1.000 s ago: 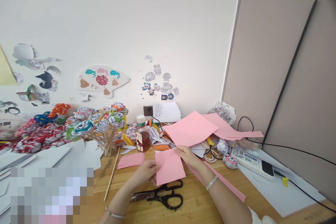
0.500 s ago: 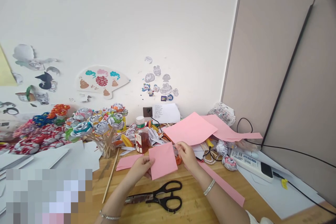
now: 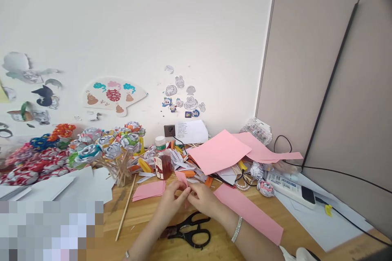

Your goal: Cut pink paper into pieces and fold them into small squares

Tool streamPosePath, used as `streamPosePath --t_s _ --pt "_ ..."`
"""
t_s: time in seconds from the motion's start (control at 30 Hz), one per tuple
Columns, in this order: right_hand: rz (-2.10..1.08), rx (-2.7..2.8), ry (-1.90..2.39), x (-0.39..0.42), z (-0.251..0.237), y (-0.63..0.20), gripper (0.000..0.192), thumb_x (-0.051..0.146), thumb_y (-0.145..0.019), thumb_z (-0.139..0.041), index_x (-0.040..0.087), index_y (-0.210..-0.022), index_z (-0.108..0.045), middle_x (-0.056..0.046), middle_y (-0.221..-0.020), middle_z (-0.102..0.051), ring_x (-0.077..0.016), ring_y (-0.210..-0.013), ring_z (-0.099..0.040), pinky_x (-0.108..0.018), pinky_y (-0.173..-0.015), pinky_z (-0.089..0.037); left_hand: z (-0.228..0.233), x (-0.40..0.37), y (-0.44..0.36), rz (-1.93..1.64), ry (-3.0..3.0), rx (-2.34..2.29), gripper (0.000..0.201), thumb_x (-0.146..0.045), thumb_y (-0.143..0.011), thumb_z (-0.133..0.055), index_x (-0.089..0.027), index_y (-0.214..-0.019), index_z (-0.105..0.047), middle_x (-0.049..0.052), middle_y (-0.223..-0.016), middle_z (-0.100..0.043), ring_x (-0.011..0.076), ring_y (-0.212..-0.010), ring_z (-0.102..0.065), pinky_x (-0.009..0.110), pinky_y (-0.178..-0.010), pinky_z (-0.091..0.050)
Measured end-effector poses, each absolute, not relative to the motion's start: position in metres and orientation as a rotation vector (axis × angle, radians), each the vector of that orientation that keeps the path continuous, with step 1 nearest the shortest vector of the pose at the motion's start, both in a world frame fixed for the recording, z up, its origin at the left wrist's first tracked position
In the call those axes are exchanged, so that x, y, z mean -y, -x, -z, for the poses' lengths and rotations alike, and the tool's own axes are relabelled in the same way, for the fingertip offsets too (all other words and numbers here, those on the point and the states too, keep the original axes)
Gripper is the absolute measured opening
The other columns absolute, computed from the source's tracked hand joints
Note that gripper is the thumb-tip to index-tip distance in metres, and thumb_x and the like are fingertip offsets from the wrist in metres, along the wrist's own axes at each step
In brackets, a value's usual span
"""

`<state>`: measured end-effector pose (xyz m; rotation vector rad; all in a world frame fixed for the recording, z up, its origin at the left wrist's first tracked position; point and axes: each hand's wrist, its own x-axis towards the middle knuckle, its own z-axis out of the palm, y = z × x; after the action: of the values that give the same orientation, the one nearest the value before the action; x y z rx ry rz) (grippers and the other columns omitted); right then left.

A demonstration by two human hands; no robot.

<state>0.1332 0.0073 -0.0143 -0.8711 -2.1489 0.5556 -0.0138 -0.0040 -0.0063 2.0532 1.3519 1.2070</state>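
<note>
Between my two hands is a piece of pink paper (image 3: 181, 177), turned nearly edge-on, so only a narrow part shows. My left hand (image 3: 174, 195) pinches it from the left, and my right hand (image 3: 200, 197) closes on it from the right, the fingertips of both meeting. Below the hands, black-handled scissors (image 3: 196, 237) lie on the wooden table, their blades partly behind my left forearm. A small stack of pink paper pieces (image 3: 148, 191) rests left of my hands. To the right, a long pink paper strip (image 3: 251, 212) lies partly under my right forearm.
Larger pink sheets (image 3: 220, 151) cover clutter at the back. A bottle (image 3: 163, 163) stands behind my hands. Paper flowers on sticks (image 3: 122, 147) fill the left back, near a loose wooden stick (image 3: 125, 208). A power strip (image 3: 290, 187) and white paper (image 3: 327, 228) lie at right.
The pink square, earlier facing me flat in my left hand, is now turned edge-on. My right hand has come in to the left and meets my left hand at the paper.
</note>
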Motion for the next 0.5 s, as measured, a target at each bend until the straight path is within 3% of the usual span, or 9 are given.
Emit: streamPosePath --t_s 0.17,0.33,0.5 --pt "-0.539 2.198 0.779 -0.0047 0.0101 -0.136 0.027 0.025 -0.087 -0.031 0.019 -0.095 -0.056 -0.004 -0.085 -0.061 -0.0162 -0.079 -0.055 -0.026 -0.069 -0.042 0.0037 0.0023 0.018 -1.192 -1.999 -1.366 0.026 -0.041 -0.074 -0.049 -0.016 -0.07 -0.056 0.004 -0.073 -0.059 0.018 -0.072 -0.055 0.027 -0.061 -0.045" --pt "-0.516 2.134 0.828 -0.0054 0.012 -0.1351 0.03 0.026 -0.087 -0.03 0.019 -0.081 -0.058 -0.001 -0.069 -0.059 -0.0146 -0.063 -0.052 -0.024 -0.057 -0.04 0.0025 0.0036 0.0174 -1.242 -1.938 -1.41 0.026 -0.042 -0.072 -0.051 -0.017 -0.066 -0.053 0.003 -0.07 -0.058 0.0178 -0.069 -0.055 0.026 -0.058 -0.045" --pt "-0.558 2.033 0.797 -0.008 0.0168 -0.1315 0.027 0.028 -0.085 -0.037 0.022 -0.079 -0.063 -0.001 -0.064 -0.059 -0.0149 -0.06 -0.052 -0.026 -0.056 -0.04 0.0032 0.0034 0.0147 -1.349 -1.733 -1.324 0.023 -0.04 -0.068 -0.056 -0.019 -0.068 -0.048 0.001 -0.071 -0.059 0.0184 -0.074 -0.06 0.029 -0.066 -0.048"
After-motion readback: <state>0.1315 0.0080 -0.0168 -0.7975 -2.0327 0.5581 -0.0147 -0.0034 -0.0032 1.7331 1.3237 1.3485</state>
